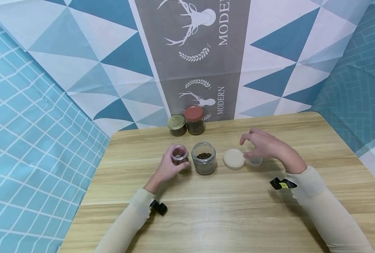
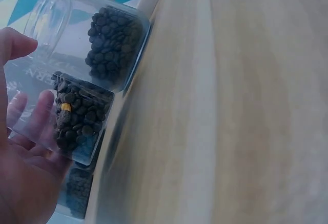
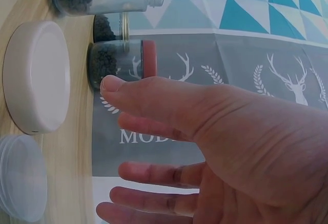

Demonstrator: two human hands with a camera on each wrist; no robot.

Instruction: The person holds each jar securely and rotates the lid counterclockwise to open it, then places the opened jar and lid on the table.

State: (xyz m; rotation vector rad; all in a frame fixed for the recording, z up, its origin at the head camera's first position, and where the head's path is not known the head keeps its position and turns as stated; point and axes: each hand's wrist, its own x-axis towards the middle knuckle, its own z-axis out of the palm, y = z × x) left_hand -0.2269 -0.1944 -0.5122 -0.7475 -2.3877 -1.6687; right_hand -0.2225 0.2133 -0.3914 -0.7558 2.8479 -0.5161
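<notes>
Fingers [image 2: 18, 45] around jar [image 2: 77, 126], yellow piece [image 2: 66, 107] left-wrist only

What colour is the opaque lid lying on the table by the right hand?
Cream; the opaque lid shows best in the head view.

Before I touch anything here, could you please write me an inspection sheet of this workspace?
Surface: wood-grain tabletop.
Job's things: small open jar with dark pellets; larger open jar beside it, also with pellets; cream lid and clear lid to their right.
Clutter: gold-lidded jar and red-lidded jar, both closed, at the back.
Left hand: grips the small open jar.
Right hand: holds nothing, near the clear lid.
Cables: nothing seen.
Surroundings: patterned backdrop with deer prints behind the tabletop.
</notes>
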